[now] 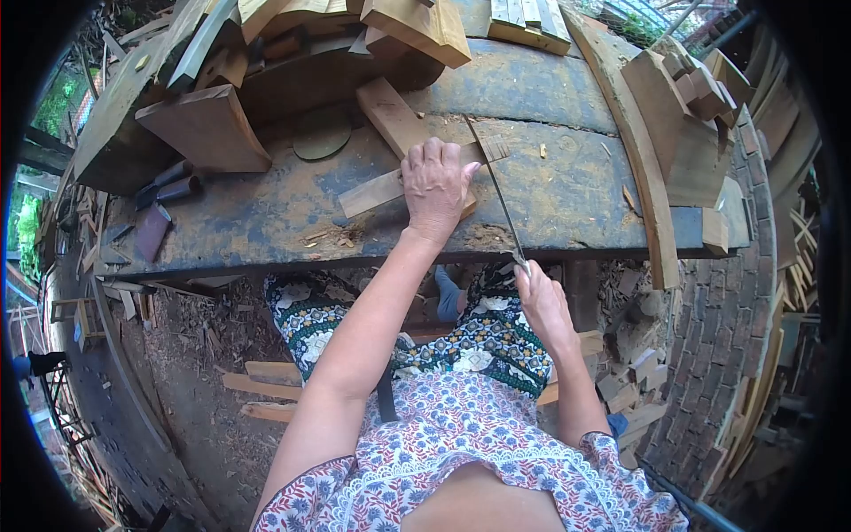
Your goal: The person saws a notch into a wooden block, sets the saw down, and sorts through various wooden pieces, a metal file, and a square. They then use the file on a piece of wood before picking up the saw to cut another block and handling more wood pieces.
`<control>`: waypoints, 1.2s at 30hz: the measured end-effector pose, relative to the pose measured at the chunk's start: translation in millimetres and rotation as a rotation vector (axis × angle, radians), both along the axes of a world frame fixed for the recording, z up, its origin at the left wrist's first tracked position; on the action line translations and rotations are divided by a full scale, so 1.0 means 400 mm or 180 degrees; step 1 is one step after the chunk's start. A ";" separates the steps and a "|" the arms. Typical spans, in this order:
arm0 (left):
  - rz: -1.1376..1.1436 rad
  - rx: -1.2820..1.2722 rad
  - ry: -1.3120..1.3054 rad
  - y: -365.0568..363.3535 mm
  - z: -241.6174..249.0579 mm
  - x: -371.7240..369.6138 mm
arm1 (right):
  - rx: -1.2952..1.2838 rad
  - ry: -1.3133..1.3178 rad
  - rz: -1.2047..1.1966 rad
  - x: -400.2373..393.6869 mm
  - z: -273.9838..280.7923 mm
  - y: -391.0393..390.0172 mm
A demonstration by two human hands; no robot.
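Observation:
My left hand (433, 191) is closed over a short wooden strip (370, 194) and presses it down on the worn workbench. Several narrow notches show at the strip's right end (498, 152). Under the strip lies a thicker wooden block (390, 115), set at a slant. My right hand (542, 306) grips the handle of a saw (498, 194) at the bench's front edge. Its thin blade, seen almost edge-on, points away from me and crosses the strip just right of my left thumb. The blade's teeth cannot be made out.
Wood pieces (208, 129) and a stack of blocks (417, 28) stand at the back left of the bench (567, 191). A long plank (631, 142) lies along the right side, beside more blocks (700, 89). A dark red object (153, 232) rests at left. Offcuts cover the ground.

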State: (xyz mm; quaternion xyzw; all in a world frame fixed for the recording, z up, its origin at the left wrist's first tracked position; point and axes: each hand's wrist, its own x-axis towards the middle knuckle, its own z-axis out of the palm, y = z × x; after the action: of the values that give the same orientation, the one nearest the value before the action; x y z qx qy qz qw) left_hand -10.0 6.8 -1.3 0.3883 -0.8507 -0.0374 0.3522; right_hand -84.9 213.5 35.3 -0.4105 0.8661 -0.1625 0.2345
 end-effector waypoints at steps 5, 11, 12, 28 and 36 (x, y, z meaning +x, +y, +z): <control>-0.0008 0.0014 0.0047 -0.001 0.003 -0.002 | 0.0115 0.0003 0.0038 -0.004 -0.002 -0.005; 0.0097 -0.0070 -0.0031 -0.001 0.000 -0.004 | -0.0063 0.0048 0.0169 -0.034 -0.018 -0.033; 0.0061 -0.0068 -0.0007 -0.002 -0.001 -0.002 | -0.0161 0.0067 0.0185 -0.035 -0.020 -0.040; 0.0005 0.0014 0.0029 0.000 -0.001 -0.001 | 0.0039 -0.0115 0.0062 -0.006 -0.005 0.024; 0.0084 -0.0008 -0.0029 0.000 0.000 -0.001 | -0.0259 -0.0322 0.0302 -0.047 -0.001 -0.013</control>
State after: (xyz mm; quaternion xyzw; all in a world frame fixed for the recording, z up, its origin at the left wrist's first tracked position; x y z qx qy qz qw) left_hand -10.6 6.6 -1.3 0.3993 -0.8471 -0.0299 0.3494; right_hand -103.8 208.4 35.1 -0.4516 0.8253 -0.2068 0.2685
